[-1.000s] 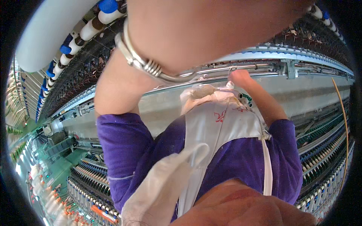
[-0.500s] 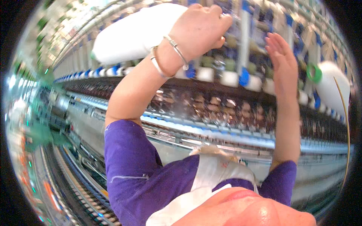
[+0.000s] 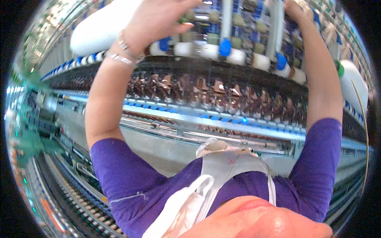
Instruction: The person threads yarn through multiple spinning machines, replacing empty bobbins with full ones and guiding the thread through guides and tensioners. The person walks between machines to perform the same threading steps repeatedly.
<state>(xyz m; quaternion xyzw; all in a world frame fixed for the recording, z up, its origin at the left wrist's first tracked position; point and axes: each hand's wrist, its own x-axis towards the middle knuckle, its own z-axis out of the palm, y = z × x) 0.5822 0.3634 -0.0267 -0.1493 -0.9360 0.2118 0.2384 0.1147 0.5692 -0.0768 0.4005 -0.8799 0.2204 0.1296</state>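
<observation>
At the upper left, my left hand is raised in front of the spinning frame, its thumb held apart from the fingers. The fingers run out of view at the top edge, and nothing shows between thumb and fingers. Behind this hand and wrist lies a large white yarn bobbin, partly covered by them. My right hand reaches up to the top edge among the upright holders and rails. Its fingers are small, blurred and partly cut off, so I cannot make out a grip.
White rollers with blue end caps run in a row below the hands. Beneath them is a line of dark spindle parts with shiny metal tops. Another white bobbin hangs at the far right. A second machine row stands at the lower left.
My right hand has gone up from an open, upright pose to the top edge. My left hand has shifted left and up in the picture, its fingers now less bent. The view has moved too.
</observation>
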